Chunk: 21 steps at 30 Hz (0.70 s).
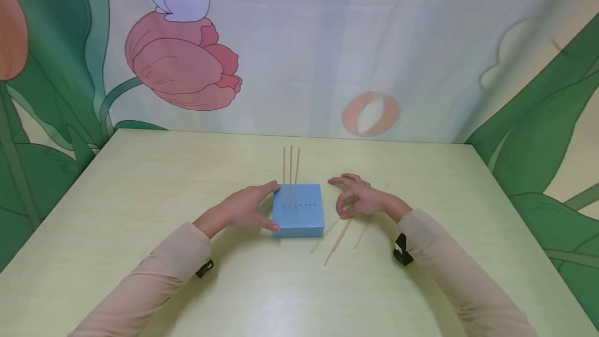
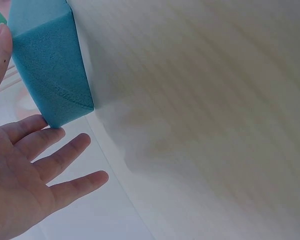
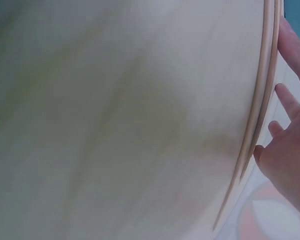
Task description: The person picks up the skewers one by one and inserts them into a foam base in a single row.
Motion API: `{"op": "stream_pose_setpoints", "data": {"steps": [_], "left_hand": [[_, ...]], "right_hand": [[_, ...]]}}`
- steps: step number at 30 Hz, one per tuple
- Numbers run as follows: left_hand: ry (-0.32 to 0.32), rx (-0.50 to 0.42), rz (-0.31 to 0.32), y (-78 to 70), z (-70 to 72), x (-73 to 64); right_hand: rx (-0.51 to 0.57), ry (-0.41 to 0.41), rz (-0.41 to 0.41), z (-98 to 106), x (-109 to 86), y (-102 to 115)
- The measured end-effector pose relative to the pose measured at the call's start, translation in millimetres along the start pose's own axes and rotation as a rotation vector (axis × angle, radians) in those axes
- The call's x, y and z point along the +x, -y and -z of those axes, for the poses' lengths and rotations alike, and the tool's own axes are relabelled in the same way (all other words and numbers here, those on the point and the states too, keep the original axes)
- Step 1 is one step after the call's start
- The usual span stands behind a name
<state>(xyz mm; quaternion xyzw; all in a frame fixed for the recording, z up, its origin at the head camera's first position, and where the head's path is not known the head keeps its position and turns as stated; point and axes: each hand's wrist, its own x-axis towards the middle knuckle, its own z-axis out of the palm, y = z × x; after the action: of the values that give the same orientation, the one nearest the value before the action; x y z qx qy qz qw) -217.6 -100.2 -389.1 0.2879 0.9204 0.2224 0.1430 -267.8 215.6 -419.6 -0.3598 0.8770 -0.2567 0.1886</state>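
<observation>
A blue foam-like block (image 1: 299,222) lies on the table, with three thin wooden sticks (image 1: 290,165) standing upright in its top. Several small dark holes continue their row to the right. My left hand (image 1: 245,206) holds the block's left side, thumb at the near corner and fingertips at the far one. In the left wrist view, two fingertips (image 2: 57,131) meet the block's corner (image 2: 60,75) while the others spread free. Right of the block, my right hand (image 1: 360,199) pinches with thumb and index finger at the end of a slanting thin stick (image 1: 323,237); its other fingers extend leftward.
More thin sticks (image 1: 338,242) lie slanting on the table under and beside the right hand, one (image 1: 362,233) farther right. The pale wooden table (image 1: 299,290) ends at the back against a curtain (image 1: 290,77) printed with flowers and leaves.
</observation>
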Motion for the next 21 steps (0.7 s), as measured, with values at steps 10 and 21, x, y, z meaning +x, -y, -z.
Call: {"op": "stream_pose_setpoints", "data": {"steps": [10,21], "left_hand": [[0.002,-0.016,-0.022,0.7,-0.1,0.7],[-0.003,-0.013,-0.002,-0.5,0.4,0.9]], "right_hand": [[0.045,0.016,0.069,10.8,-9.4,3.2],[0.274,-0.010,0.097,29.4,-33.5,4.4]]}}
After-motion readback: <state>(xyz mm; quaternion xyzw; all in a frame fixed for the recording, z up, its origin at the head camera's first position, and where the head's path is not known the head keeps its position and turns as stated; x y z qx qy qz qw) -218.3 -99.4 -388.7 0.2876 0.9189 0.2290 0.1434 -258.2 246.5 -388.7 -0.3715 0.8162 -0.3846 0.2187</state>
